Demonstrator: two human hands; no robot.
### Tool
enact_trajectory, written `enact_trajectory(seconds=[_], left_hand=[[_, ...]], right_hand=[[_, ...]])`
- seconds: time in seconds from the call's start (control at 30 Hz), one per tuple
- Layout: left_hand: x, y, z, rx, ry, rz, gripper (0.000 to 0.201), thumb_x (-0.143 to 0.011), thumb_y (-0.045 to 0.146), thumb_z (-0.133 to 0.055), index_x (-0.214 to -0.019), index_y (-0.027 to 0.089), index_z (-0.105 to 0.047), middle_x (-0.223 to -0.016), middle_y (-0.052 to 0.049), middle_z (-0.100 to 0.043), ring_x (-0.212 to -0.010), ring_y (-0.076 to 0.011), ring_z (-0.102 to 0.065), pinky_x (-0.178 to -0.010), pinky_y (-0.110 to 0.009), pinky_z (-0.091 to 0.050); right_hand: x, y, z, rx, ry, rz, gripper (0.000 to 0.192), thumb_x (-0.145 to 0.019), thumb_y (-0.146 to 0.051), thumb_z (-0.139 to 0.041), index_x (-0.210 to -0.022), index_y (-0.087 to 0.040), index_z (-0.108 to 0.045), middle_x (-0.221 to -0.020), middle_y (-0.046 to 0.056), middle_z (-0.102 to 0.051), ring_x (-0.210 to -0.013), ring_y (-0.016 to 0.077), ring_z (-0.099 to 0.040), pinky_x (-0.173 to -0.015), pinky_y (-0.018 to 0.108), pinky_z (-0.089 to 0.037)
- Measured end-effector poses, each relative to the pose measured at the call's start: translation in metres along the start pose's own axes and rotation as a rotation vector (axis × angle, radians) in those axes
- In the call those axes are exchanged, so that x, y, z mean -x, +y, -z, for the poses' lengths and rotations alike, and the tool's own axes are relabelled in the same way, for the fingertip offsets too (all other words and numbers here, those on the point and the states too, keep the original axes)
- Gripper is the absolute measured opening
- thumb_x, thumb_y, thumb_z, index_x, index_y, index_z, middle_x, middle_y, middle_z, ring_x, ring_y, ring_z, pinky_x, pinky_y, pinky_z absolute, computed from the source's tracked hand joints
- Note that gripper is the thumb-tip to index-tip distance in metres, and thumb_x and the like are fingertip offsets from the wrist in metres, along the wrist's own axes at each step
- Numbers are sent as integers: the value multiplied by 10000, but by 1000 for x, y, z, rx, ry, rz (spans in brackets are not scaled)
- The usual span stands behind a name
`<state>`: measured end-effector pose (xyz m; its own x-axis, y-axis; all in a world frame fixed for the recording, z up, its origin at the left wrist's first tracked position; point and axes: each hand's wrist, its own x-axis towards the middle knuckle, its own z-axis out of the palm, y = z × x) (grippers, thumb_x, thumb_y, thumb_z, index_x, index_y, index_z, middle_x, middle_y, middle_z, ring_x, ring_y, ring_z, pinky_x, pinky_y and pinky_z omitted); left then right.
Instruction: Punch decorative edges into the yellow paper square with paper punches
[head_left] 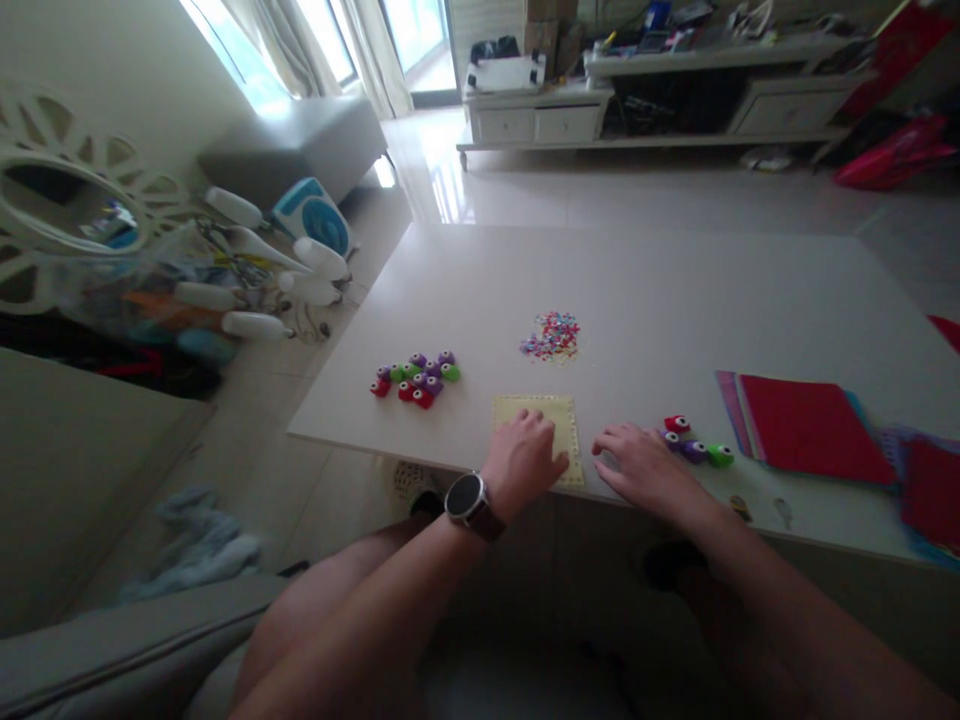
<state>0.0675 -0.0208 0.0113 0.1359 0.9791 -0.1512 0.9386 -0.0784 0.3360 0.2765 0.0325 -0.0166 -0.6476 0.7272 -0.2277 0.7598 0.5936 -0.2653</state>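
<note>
Bare skin of the left forearm (405, 600) and right forearm (795, 600) lies nearest the camera, entering from 7 and 5 o'clock. Round-faced watch (466, 495), brown strap, on the left wrist. Table (675, 300): smooth, pale, faintly glossy. At 12 o'clock from the yellow sheet (564, 420): a loose heap of tiny multicoloured flakes (553, 336). At 10 o'clock: rounded red, purple and green pieces with eye-like discs (417, 378). At 3 o'clock: a smaller group of similar pieces (696, 452), then a stack of matt coloured sheets (814, 425), red uppermost.

Left hand (525, 450) palm down on the yellow sheet, thumb spread toward 4 o'clock. Right hand (637, 460) just beside it at 3 o'clock; grip loosely curved, thumb and fingertips apart.

Yellow sheet: flat, four-sided, small marks along its borders, at the table's near edge, partly covered.
</note>
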Motion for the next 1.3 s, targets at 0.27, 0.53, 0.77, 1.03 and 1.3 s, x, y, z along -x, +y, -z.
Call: enact_trajectory(seconds=[0.27,0.53,0.77,1.03,1.3], left_hand=[[-14,-76,22,-130,111,377,527,-954,394,-597,-1371,73,-567,-1581,-252,-468,-1480,-350,-427,-1211,-468,-364],[-19,-94,14,-146,14,455,621,-947,381,-575,-1453,32,-482,-1632,-289,-366,-1544,-382,-331,-1266,-496,-266],[-21,-93,14,-154,84,346,395,-924,207,-516,-1273,40,-594,-1428,-254,-518,-1329,-331,-538,-1148,-410,-432],[-19,-89,8,-249,31,324,373,-924,38,-349,-1081,129,-674,-1128,-166,-641,-1046,-267,-628,-910,-367,-524],[-22,-75,6,-21,112,193,188,-954,135,-508,-1072,138,-654,-1066,-139,-708,-1007,-250,-650,-892,-367,-523]], right_hand=[[5,5,-6,-9,-3,26,132,-956,-218,-575,-958,-213,-706,-1033,71,-692,-1062,266,-618,-870,394,-374],[6,1,1,-20,-10,0,123,-950,-207,-580,-963,-198,-702,-1061,77,-700,-1090,272,-616,-887,405,-389],[9,8,5,-18,18,-15,119,-944,-216,-589,-957,-205,-707,-1062,76,-701,-1084,267,-617,-893,397,-395],[10,13,2,-24,36,-11,102,-947,-234,-602,-952,-213,-701,-1046,75,-706,-1080,262,-615,-917,400,-396],[8,9,7,-96,88,2,101,-956,-214,-599,-996,-190,-688,-1068,87,-695,-1102,270,-627,-976,415,-440]])
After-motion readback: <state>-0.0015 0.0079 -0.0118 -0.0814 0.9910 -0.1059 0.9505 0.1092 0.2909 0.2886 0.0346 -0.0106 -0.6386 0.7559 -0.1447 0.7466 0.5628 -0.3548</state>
